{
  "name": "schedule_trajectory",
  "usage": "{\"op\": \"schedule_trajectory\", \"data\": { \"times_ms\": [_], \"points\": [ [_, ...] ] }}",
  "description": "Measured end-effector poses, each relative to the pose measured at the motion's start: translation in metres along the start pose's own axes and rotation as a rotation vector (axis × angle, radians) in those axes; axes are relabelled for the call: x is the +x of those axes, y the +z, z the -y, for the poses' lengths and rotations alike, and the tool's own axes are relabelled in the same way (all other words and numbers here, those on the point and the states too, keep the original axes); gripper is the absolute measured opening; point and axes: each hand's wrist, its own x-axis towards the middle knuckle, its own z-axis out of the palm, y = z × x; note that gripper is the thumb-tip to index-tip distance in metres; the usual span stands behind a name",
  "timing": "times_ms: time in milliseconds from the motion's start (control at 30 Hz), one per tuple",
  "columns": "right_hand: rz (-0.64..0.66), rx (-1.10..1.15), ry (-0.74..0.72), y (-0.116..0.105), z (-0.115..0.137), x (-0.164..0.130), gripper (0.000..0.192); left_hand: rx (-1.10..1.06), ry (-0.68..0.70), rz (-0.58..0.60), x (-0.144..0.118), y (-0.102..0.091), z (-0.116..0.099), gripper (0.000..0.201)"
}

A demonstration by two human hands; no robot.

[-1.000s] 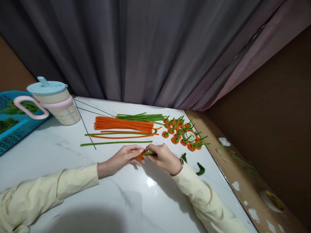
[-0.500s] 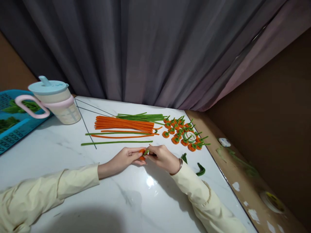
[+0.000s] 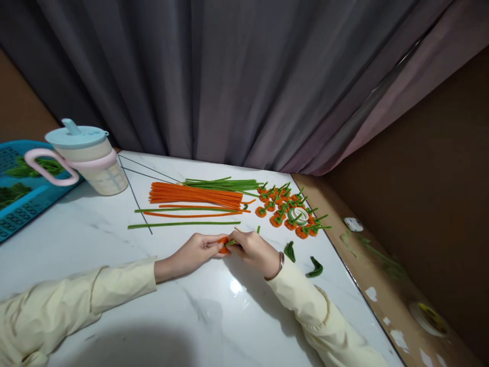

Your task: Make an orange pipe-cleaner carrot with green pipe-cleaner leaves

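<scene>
Two hands meet low on the surface (image 3: 114, 255), and between them I pinch one small orange coil (image 3: 222, 245) with a green stem (image 3: 230, 243) poking out of it. My left hand (image 3: 198, 250) closes its fingertips on the orange part; my right hand (image 3: 254, 248) is curled tight on the green end, so neither is spread wide. The piece sits just above the marble, in front of me.

Beyond it, to the right, a cluster of finished orange pieces (image 3: 286, 206) with green stems lies around a tape roll (image 3: 299, 215), so I judge a good many are made. Plenty is left, though: a thick bundle of orange stems (image 3: 194, 194) and green stems (image 3: 221, 183) lies unused, with a few loose ones nearer me. Two green scraps (image 3: 315, 267) lie by my right sleeve. A cup (image 3: 89, 158) stands far left.
</scene>
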Motion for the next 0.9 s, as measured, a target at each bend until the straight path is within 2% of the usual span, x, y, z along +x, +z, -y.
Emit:
{"op": "schedule_trajectory", "data": {
  "times_ms": [100,200,333,467,633,700,800,900],
  "points": [
    [0.03,-0.032,-0.011,0.0,-0.002,0.0,0.007,0.066,0.024,0.024,-0.001,0.0,-0.001,0.046],
    [0.053,0.001,-0.014,-0.002,-0.007,0.0,0.007,0.225,0.068,0.025,-0.002,-0.001,-0.004,0.053],
    [0.073,-0.018,-0.047,-0.003,-0.008,0.001,0.011,0.387,0.15,-0.009,-0.005,-0.002,-0.008,0.048],
    [0.132,-0.125,-0.067,-0.004,0.002,0.0,0.022,0.433,0.231,-0.059,-0.007,-0.001,-0.01,0.039],
    [0.169,-0.376,-0.018,-0.006,0.017,-0.004,0.034,0.39,0.251,-0.1,-0.007,-0.001,-0.009,0.031],
    [0.131,-0.319,-0.045,-0.006,0.018,-0.005,0.032,0.34,0.239,-0.093,-0.006,-0.002,-0.007,0.032],
    [0.017,-0.036,-0.081,-0.009,0.016,-0.004,0.027,0.304,0.243,-0.064,-0.004,-0.004,-0.006,0.038],
    [-0.042,0.292,0.012,-0.012,0.015,-0.003,0.016,0.339,0.327,-0.038,-0.002,-0.007,-0.006,0.042]
  ]
}}
